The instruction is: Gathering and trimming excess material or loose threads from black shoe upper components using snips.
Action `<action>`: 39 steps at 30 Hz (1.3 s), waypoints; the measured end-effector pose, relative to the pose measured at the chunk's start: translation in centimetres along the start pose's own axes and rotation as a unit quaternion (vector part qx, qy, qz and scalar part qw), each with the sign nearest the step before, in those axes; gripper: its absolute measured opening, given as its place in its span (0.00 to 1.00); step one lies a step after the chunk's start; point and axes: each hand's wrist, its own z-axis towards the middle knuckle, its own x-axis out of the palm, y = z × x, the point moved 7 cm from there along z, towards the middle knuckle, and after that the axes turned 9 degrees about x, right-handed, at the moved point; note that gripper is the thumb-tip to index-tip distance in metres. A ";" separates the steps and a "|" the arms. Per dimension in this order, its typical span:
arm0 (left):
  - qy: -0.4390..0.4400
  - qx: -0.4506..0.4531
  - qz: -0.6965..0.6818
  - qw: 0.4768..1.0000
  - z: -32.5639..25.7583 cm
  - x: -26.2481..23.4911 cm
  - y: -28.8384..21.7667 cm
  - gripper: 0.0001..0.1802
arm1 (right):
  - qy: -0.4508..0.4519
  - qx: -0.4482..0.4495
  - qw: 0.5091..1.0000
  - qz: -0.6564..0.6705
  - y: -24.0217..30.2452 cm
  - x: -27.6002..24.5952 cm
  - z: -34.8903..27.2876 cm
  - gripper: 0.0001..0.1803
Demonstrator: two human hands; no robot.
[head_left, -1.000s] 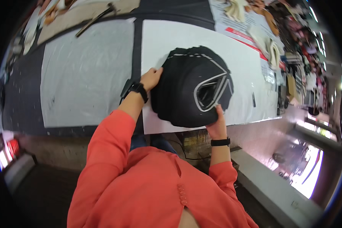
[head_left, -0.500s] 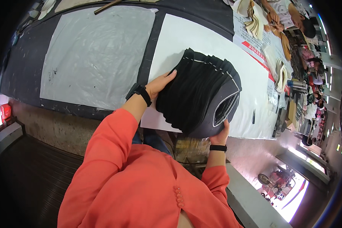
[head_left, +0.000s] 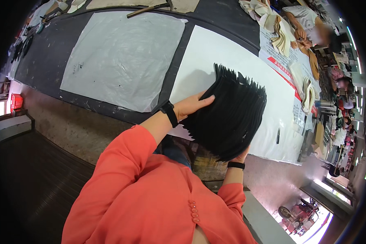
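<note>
A thick stack of black shoe-upper pieces point(head_left: 232, 114) is held up on edge over the white sheet point(head_left: 193, 53). Its many thin layers fan out along a jagged upper edge. My left hand point(head_left: 193, 105) grips the left side, the thumb lying over the layers and the fingers hidden behind. At the lower right, my right hand point(head_left: 242, 154) supports the bottom of the stack, mostly covered by it. Dark bands circle both wrists.
Left of the white sheet, a translucent plastic sheet point(head_left: 126, 61) covers the dark table point(head_left: 40, 65). A dark stick point(head_left: 147, 10) lies at the far edge, a black pen point(head_left: 278, 135) at right. Beyond, a person point(head_left: 309, 24) sits near pale and brown pieces point(head_left: 280, 36).
The stack has been turned: its grey face with the white-edged opening has swung out of sight, and the layered edges now show. Both hands still hold it. The whole view has shifted slightly.
</note>
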 end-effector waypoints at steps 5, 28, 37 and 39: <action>-0.020 0.023 0.047 0.998 -2.0 1.2 -1.5 0.36 | -0.017 0.054 0.998 -0.024 -1.9 0.8 -0.6 0.30; -0.024 0.041 -0.028 0.998 -11.1 -18.6 -18.2 0.37 | -0.006 -0.155 0.943 -0.295 -17.5 19.5 4.2 0.29; -0.146 -0.016 -0.126 0.981 -17.5 -33.5 -18.9 0.38 | 0.039 0.033 0.988 -0.146 -31.0 33.1 7.6 0.18; -0.180 0.013 -0.145 0.973 -18.9 -35.6 -19.4 0.40 | 0.044 0.047 0.985 -0.163 -32.4 36.4 7.4 0.16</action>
